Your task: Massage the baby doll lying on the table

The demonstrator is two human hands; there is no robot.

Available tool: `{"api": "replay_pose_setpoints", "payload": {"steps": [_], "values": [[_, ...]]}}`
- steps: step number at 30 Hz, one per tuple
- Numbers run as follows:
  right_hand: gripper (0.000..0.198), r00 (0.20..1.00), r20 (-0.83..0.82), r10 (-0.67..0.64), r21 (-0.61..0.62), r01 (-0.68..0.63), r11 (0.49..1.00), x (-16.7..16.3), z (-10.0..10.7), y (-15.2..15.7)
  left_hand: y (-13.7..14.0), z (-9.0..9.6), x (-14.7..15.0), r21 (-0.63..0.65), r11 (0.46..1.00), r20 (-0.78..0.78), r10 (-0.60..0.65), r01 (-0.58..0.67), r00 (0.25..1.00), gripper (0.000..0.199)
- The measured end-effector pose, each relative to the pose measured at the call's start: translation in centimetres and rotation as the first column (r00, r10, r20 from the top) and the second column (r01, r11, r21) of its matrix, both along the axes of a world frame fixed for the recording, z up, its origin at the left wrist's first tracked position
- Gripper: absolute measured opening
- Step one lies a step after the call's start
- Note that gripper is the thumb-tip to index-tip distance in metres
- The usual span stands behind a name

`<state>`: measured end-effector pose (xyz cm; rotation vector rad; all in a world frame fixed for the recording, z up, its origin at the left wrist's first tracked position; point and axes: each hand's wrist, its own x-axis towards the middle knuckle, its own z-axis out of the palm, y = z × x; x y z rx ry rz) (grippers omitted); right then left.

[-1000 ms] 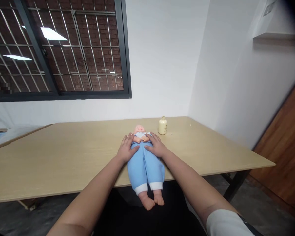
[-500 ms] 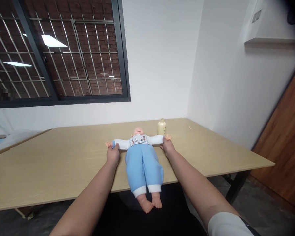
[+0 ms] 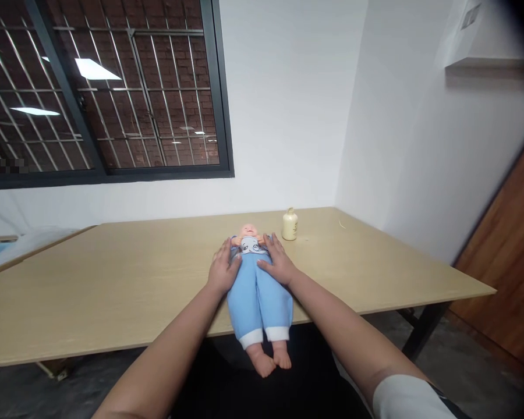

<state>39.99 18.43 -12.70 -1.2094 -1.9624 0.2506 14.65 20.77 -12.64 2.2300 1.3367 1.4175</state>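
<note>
A baby doll (image 3: pixel 244 291) in light blue trousers and a white top with an animal face lies on its back. Its head points away from me, and its bare feet hang past the table's near edge. Its forearms are bent up towards the chin, partly behind my fingers. My left hand (image 3: pixel 223 269) rests along the doll's left-hand side as I see it, fingers stretched out. On the opposite side my right hand (image 3: pixel 280 263) lies against the doll with fingers extended and thumb over the waist. Both hands are open and touch the doll without gripping it.
The doll lies on a light wooden table (image 3: pixel 126 279). A cream bottle (image 3: pixel 290 226) stands beyond my right hand, and a thin pale strip (image 3: pixel 342 224) lies farther right. White walls and a barred window (image 3: pixel 157 105) border the back.
The doll's arms, stretched sideways and held at the wrists before, are now folded inward to its chest. Both my hands have let go of the wrists and moved in against its sides.
</note>
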Motion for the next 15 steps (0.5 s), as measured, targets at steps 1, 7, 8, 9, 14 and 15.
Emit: {"api": "replay_pose_setpoints", "payload": {"steps": [1, 7, 8, 9, 14, 15], "values": [[0.103, 0.999, 0.039, -0.017, -0.032, 0.018, 0.999, -0.1, 0.0, 0.0, 0.1, -0.1, 0.1, 0.015, 1.0, -0.06, -0.021, 0.022, 0.998, 0.078], [0.093, 0.99, 0.115, -0.078, -0.012, 0.08, 0.997, -0.6, -0.3, 0.2, 1.2, -0.9, 0.2, -0.047, 0.999, -0.237, -0.012, 0.001, 0.972, 0.088], [0.092, 0.99, 0.119, -0.082, -0.005, 0.083, 0.997, -0.7, -0.2, 0.1, 1.2, -1.0, 0.2, -0.053, 0.999, -0.242, -0.013, 0.0, 0.97, 0.089], [0.092, 0.989, 0.12, -0.084, -0.001, 0.085, 0.996, -0.7, -0.2, 0.1, 1.2, -1.0, 0.3, -0.057, 0.998, -0.239, -0.016, 0.002, 0.971, 0.088], [0.091, 0.996, 0.031, -0.088, -0.002, 0.088, 0.996, -0.3, -0.3, 0.2, 0.7, -1.0, -0.2, -0.071, 0.997, -0.081, -0.021, 0.016, 0.996, 0.092], [0.092, 0.995, -0.028, -0.101, 0.002, 0.101, 0.995, 0.0, -0.3, 0.4, 0.7, -1.1, -0.5, -0.079, 0.997, -0.01, -0.006, 0.005, 1.0, 0.093]]}}
